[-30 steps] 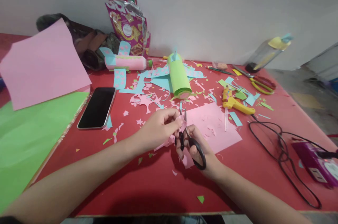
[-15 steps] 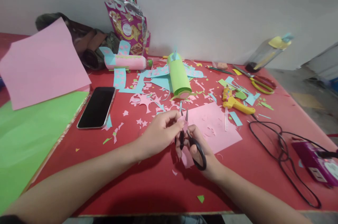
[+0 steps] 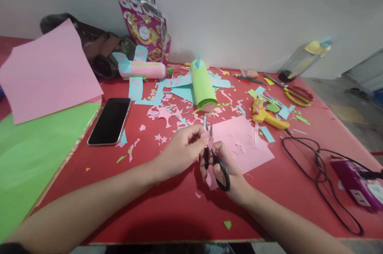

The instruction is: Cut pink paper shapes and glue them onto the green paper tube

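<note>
left hand (image 3: 180,148): pinching pink paper scrap (image 3: 211,142) | right hand (image 3: 233,176): gripping black-handled scissors (image 3: 225,168)

Phone (image 3: 109,121) left of hands (image 3: 182,147), glue gun (image 3: 263,117) right.

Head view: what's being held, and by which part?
The right hand holds black-handled scissors by their handles; the left hand pinches a pink paper scrap by its left side.

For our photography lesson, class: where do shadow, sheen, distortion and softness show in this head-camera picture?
Head view: soft shadow darkens the red table near its front edge; head view: pale sheen lightens its right side; head view: the clear bottle leans outward, likely wide-angle stretch; head view: left hand and right hand look recognisable, fine detail soft.
</note>
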`<state>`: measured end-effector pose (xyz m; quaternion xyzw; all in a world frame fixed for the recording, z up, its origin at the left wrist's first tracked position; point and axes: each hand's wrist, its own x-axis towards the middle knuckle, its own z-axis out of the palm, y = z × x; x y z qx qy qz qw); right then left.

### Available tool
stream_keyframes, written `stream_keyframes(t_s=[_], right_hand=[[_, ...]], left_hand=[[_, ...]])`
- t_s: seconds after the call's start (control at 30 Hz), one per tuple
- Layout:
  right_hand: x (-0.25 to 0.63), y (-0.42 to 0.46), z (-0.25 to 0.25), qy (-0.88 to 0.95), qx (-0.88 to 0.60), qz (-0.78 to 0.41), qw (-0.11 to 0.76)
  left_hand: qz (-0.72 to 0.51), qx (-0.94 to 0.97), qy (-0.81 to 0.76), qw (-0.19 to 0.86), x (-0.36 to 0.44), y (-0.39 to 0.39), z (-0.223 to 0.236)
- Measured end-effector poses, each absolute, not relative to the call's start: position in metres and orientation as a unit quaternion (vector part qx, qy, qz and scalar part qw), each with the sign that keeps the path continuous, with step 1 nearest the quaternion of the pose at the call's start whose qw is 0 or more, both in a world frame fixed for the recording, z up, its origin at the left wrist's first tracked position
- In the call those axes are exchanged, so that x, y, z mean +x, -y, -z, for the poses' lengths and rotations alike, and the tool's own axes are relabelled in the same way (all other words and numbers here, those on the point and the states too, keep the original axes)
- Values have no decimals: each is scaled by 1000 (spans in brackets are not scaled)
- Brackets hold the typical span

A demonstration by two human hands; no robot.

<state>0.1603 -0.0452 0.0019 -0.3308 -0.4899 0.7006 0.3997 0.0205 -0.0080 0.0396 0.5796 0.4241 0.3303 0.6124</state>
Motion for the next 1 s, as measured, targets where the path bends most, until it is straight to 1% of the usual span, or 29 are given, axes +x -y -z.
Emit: stream_keyframes(t_s=[0.4,0.7,0.77,0.87,1.0], right_hand=[[158,45,-4,466,-361,-699,404],[158,43,-4,432,-381,-693,433],[159,41,-3,429,-389,-683,446],[160,38,0,413,-391,-664,487],[161,34,2,383,-393,-642,536]], left_hand=[[-326,574,-441,609,21,6,-40],[-310,583,-453,598,18,6,-39],[-302,592,-455,593,19,5,-39],[-272,617,-456,581,18,4,-42],[-181,678,-445,557,14,2,-49]])
